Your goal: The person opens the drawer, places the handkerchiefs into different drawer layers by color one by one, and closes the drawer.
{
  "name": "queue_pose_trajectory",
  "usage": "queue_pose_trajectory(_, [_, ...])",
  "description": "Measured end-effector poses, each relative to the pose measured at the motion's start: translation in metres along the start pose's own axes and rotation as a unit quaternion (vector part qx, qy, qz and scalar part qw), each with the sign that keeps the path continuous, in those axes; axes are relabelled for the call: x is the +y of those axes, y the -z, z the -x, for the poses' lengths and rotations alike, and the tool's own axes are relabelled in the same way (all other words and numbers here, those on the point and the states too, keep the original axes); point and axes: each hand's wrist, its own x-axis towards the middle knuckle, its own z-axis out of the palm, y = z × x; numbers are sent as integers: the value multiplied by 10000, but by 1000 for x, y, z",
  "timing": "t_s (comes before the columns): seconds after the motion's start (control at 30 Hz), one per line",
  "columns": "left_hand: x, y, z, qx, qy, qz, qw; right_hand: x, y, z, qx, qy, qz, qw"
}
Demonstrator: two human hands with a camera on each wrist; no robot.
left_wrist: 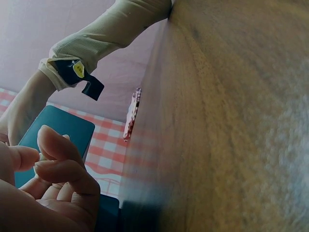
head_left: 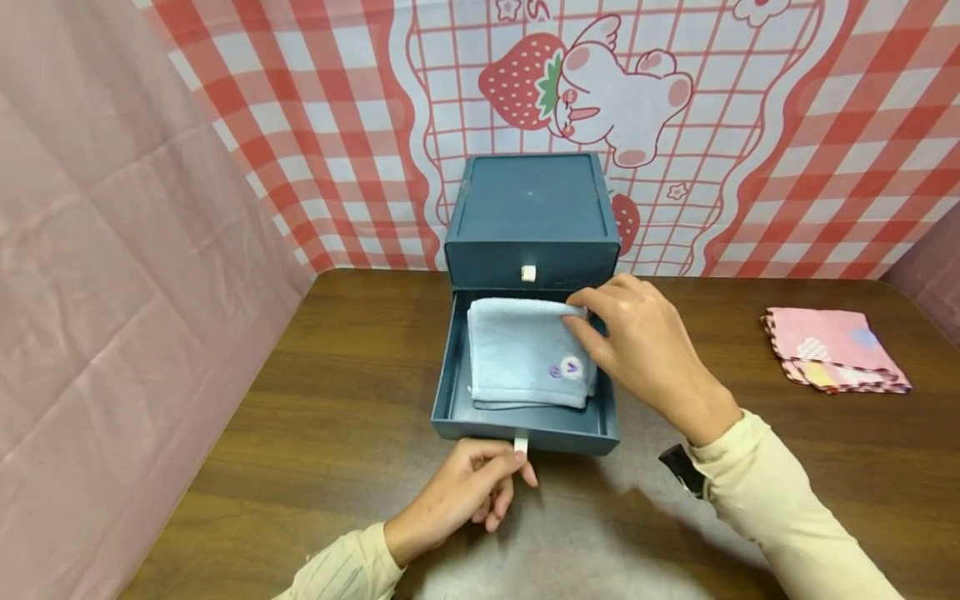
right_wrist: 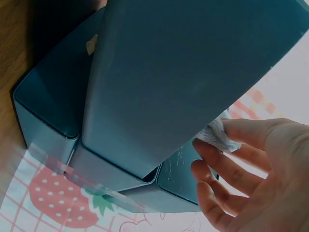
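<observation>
Cream sleeves (head_left: 787, 508), two, nearest the camera, entering from the lower edge of the head view; dark fitting (head_left: 682, 471) at the right cuff.

Light-blue towel (head_left: 517, 346), one, folded, lying inside the lower drawer; small white and purple motif near its front right corner.

Right hand (head_left: 645, 333): thumb and forefinger close together, pinching the towel's back right corner; remaining fingers loosely bent in the right wrist view.

Lower drawer (head_left: 573, 442), blue-grey, drawn out toward the person. White pull tab (head_left: 521, 443) at the middle of its front.

Left hand (head_left: 465, 492): below the drawer front, thumb and curled forefinger pinching the pull tab.

Cabinet (head_left: 532, 200), blue-grey, two drawers; upper drawer (head_left: 487, 265) fully pushed in, with a pale knob (head_left: 528, 272).

Pink cloth (head_left: 840, 346), folded, patterned, checked edging; on the table well to the right of the cabinet.

Table (head_left: 337, 375), brown wood grain, beneath all. Backdrop (head_left: 330, 125), red-and-white check with strawberries and a cartoon animal, behind. Plain pink drape (head_left: 135, 292), left side.
</observation>
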Motion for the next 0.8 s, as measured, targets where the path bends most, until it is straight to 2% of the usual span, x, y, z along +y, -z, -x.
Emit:
queue_pose_trajectory(0.3, [0, 0, 0, 2, -13, 13, 10000, 3, -3, 0, -173, -22, 128, 9998])
queue_pose_trajectory(0.6, [-1, 0, 0, 17, -24, 17, 10000, 11, -7, 0, -589, -236, 91, 9979])
queue_pose_trajectory(0.8, [0, 0, 0, -6, -3, 48, 10000, 15, -11, 1, -632, -172, 146, 9977])
